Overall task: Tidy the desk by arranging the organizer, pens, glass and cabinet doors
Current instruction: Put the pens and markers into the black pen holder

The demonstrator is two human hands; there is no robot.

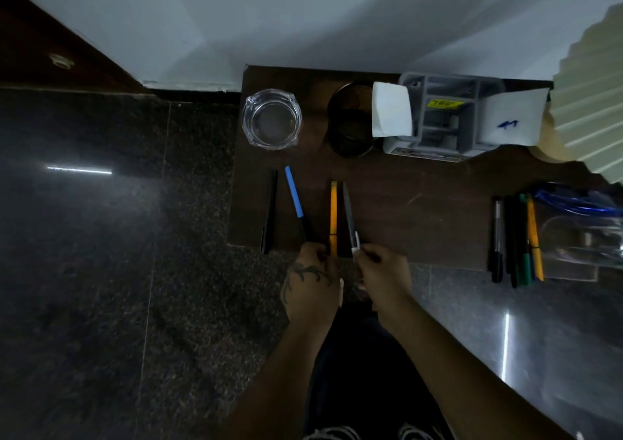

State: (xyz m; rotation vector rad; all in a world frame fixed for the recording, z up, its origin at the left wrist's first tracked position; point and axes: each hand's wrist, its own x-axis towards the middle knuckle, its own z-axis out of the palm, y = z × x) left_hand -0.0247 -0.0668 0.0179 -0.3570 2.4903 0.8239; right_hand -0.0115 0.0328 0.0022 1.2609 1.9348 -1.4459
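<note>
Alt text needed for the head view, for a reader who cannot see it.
Two bare hands, left and right, meet at the near edge of a dark wooden desk, the right pinching the white end of a grey pen beside an orange pen. A clear glass ashtray and grey plastic organizer stand behind.

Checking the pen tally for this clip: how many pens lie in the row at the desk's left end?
4: black pen leftmost, blue-capped pen, orange pen, grey pen rightmost. The left hand and right hand cover their near ends. The bunch further right is not counted.
</note>
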